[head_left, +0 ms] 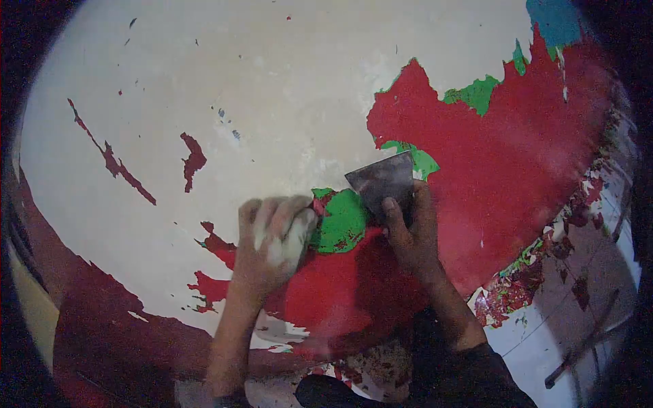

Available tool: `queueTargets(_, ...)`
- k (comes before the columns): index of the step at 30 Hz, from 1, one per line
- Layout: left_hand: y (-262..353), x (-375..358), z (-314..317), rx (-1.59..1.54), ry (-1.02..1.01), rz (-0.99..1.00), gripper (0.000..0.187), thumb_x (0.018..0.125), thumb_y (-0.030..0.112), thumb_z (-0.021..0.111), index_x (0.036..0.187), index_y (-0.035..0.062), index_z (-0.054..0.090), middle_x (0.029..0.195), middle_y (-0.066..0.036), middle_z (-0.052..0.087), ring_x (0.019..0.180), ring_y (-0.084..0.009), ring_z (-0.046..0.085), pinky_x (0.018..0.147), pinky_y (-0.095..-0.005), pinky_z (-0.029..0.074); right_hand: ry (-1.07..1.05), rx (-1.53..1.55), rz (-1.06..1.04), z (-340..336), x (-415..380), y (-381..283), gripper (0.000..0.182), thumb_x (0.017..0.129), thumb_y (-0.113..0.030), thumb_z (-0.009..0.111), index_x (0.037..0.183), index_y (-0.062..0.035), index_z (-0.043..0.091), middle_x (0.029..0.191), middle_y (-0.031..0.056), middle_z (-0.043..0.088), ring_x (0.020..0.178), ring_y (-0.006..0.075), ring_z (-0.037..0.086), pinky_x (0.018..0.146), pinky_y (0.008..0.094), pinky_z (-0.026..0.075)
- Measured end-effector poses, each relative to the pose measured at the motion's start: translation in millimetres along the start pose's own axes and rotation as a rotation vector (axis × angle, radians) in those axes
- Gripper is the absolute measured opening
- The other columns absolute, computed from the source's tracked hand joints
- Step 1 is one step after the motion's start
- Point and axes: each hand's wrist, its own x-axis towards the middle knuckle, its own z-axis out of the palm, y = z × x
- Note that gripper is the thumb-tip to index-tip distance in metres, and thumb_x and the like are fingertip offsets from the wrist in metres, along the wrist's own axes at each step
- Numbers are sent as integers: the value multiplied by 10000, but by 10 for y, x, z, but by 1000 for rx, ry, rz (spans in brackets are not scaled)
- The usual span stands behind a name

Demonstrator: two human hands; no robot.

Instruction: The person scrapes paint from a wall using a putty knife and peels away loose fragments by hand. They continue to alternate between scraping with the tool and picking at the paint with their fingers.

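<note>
My right hand (416, 231) grips a putty knife (384, 178) with a wide, flat metal blade. The thumb presses on the blade, and its broad edge faces up and left over the pale surface. Close by on the left, my left hand (272, 238) is closed, its fingers curled and slightly blurred. Thumb and forefinger pinch the edge of a peeling paint flap (342, 223), green with a bit of red at its upper left. Red paint (340, 282) spreads below and between both hands; the pale bared surface (238, 122) lies beyond them.
A large red painted area (510, 156) covers the right side, with green and blue patches along its torn border. Narrow dark red remnants (194, 162) mark the pale area. Paint scraps (507, 299) are heaped past the rounded edge at lower right, over a light tiled floor (537, 347).
</note>
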Motion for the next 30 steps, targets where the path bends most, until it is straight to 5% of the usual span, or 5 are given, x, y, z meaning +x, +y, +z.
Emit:
queueTargets(1,62,-23,32,12,71,21,184,695,49,670,846,47,564,962,-98,578,854,-274,563,790,-449,388,6,-9,-14,2,5,1,280,895,-139,536,1114,6,440,988,172,521,894,267,535,803,372,432)
queueTargets(8,324,-248,192,-84,36,77,179,703,89,692,811,86,548,1012,-82,573,925,-268,534,817,-460,371,-23,-46,-14,-26,12,-16,300,893,-146,538,1130,8,439,1004,176,527,920,273,546,816,380,437)
queueTargets(13,173,-195,152,-80,269,-97,344,666,128,682,981,112,545,1005,-71,568,955,-285,521,849,-470,331,36,-51,-107,21,-3,-43,307,895,-137,534,1149,6,438,1000,176,532,915,275,550,813,380,442)
queueTargets(17,163,84,5,75,118,-117,430,655,83,651,1073,157,590,1012,-36,564,948,-260,524,852,-447,335,22,-24,30,7,-31,-70,322,890,-137,553,1155,7,439,1009,170,523,900,273,539,805,379,442)
queueTargets(30,-99,-15,-78,47,51,130,258,669,154,667,926,148,657,972,35,590,915,-180,535,817,-419,376,44,-30,-17,2,-17,14,309,884,-132,570,1134,5,452,983,158,526,867,266,545,763,357,455)
